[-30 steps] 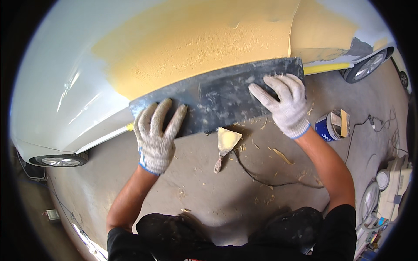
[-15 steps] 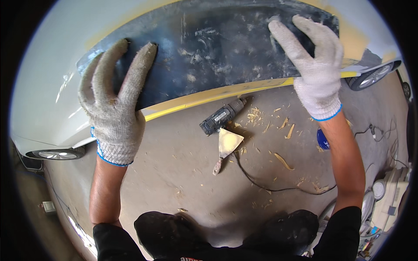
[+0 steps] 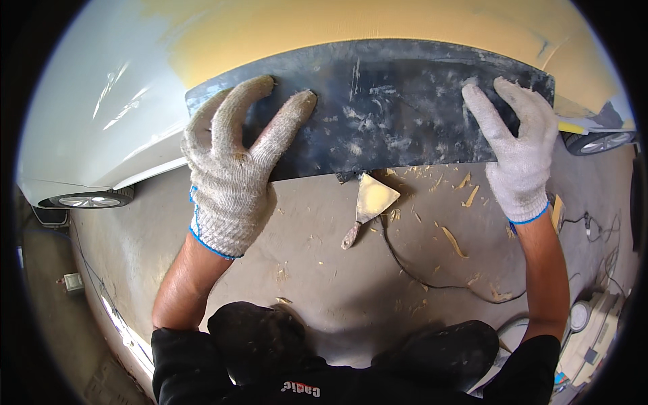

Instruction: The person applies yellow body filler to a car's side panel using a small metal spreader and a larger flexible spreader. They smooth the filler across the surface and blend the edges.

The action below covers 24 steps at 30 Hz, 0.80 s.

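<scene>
My left hand [image 3: 233, 158] and right hand [image 3: 521, 138], gloved and well apart, clamp a dark sheet [image 3: 391, 111] beside a yellow-patched white car [image 3: 290, 30].

On the black shirt [image 3: 364, 389], at the bottom centre of the frame, one short word in white lettering [image 3: 302, 389] with a touch of red. Small, set close to the frame's lower edge.

Sheet [image 3: 385, 111]: dark, wide, marked with pale smears; upper edge appears curved; positioned lengthwise along the yellow-coated car side [image 3: 283, 25].
</scene>
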Each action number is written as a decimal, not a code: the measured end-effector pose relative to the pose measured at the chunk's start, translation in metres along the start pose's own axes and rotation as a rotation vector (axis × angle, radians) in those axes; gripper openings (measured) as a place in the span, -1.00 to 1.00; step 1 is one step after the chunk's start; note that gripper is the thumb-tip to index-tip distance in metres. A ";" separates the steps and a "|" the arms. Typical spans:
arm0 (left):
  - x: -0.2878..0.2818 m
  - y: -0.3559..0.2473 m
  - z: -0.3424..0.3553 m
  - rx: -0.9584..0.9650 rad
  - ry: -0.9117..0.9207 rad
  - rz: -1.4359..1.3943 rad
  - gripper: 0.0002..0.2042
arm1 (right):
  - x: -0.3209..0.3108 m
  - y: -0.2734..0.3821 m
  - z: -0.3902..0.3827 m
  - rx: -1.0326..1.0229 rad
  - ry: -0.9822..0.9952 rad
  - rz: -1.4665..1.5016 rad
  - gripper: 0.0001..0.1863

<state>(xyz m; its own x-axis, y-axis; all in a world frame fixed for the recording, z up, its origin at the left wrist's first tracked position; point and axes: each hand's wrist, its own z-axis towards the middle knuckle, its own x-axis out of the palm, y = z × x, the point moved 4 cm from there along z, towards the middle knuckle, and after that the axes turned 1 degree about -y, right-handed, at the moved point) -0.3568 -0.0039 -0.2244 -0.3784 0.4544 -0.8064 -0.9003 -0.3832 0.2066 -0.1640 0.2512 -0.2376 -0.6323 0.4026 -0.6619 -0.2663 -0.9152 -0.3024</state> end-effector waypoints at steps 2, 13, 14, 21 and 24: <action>-0.004 -0.004 -0.005 0.000 0.026 -0.079 -0.14 | -0.007 0.004 -0.007 -0.001 0.022 0.013 -0.31; -0.053 -0.010 0.007 0.072 -0.094 0.071 -0.25 | -0.057 -0.009 -0.005 -0.059 -0.128 -0.079 -0.25; -0.059 -0.007 0.017 0.087 -0.138 0.134 -0.25 | -0.054 -0.015 0.001 -0.033 -0.163 -0.087 -0.21; -0.048 0.001 0.053 0.052 -0.155 0.246 -0.13 | -0.032 -0.046 0.027 -0.023 -0.285 -0.144 -0.14; -0.046 0.010 0.056 0.107 -0.173 0.255 -0.17 | -0.023 -0.048 0.040 -0.025 -0.276 -0.070 -0.09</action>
<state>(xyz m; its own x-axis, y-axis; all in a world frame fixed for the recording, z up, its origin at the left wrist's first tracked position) -0.3604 0.0164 -0.1545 -0.6176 0.4882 -0.6166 -0.7856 -0.4195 0.4547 -0.1658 0.2849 -0.1804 -0.7878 0.4426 -0.4283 -0.3006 -0.8832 -0.3599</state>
